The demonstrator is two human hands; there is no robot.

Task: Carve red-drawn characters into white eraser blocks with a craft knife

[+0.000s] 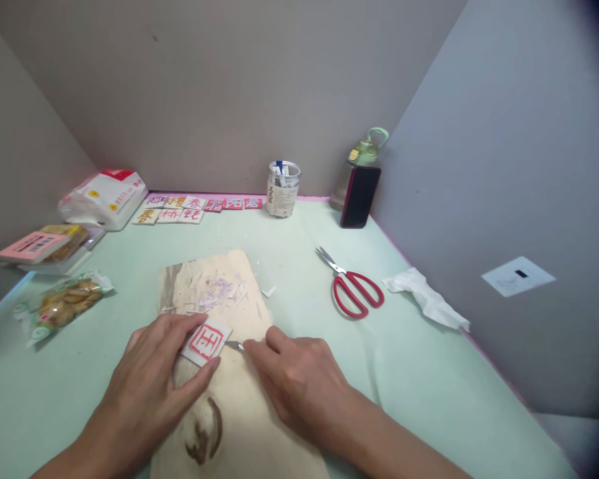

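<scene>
My left hand [162, 379] grips a small white tile [207, 341] by two opposite sides, thumb below and fingers above. A red boxed character is drawn on its face. In my right hand [299, 379] is a craft knife [235, 346]; its handle is mostly hidden by my fingers, and the blade tip lies at the tile's right edge. Both hands are over a wooden board [249, 399] with a dark knot mark near its front. White and purple shavings [219, 291] are scattered on the board's far half.
Red-handled scissors [352, 286] and a crumpled tissue [426, 297] lie at right. Behind stand a can [283, 191], a phone [361, 197] and a bottle [367, 159]. Several character tiles [192, 203] line the back. Tissue pack [104, 199], packets [44, 246] and snack bag [72, 301] sit left.
</scene>
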